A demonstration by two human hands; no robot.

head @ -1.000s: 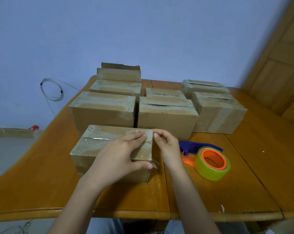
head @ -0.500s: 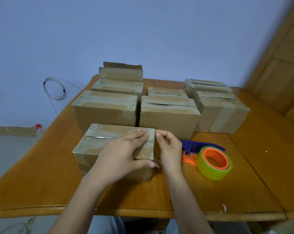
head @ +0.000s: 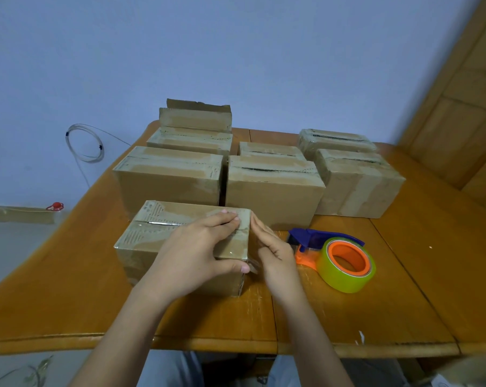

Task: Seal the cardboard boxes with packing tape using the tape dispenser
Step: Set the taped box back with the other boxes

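**Both hands pressed flat on the nearest box**

The small brown cardboard box (head: pixel 158 230) sits on the wooden tabletop (head: pixel 403 289), with clear tape along its top. The left hand (head: pixel 191 258) has an open grip, its fingers flat on the box top and its thumb on the front face. The right hand (head: pixel 275 247) presses straight fingers against the box's right end. The blue-and-orange tape dispenser with a yellow-green roll (head: pixel 333 255) lies just right of that hand.

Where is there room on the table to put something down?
Bare wood lies right of the tape dispenser, and left of the front box toward the near-left corner of the table. The back is crowded with cardboard boxes.
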